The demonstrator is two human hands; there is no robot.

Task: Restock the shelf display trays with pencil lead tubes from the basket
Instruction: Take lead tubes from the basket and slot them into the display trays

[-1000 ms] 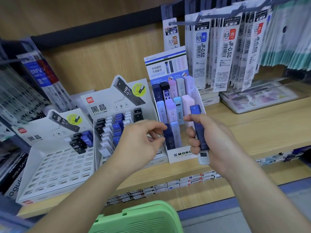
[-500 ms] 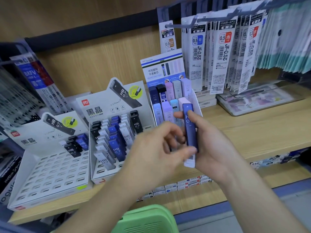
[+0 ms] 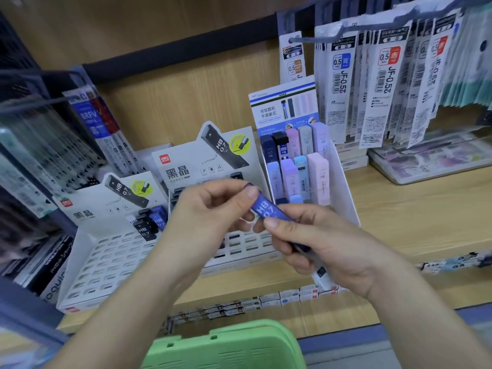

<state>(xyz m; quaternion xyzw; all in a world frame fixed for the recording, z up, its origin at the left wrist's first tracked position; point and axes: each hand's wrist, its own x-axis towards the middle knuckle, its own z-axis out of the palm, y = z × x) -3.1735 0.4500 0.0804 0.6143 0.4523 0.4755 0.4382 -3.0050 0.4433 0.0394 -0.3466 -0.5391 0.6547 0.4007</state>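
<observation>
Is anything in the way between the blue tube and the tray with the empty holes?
Nothing visible. The left hand and right hand hold the tube. The tray lies down to the left, its empty slots uncovered. A few other tubes stand only at its back.

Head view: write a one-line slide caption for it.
The left hand and right hand hold a blue HB 0.7 lead tube before the part-filled display trays, green basket below.

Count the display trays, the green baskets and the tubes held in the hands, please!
Display trays: 3, the left tray, middle tray, right tray
Green basket: 1
Blue tube: 1, held by left hand and right hand
Total: 5
</observation>
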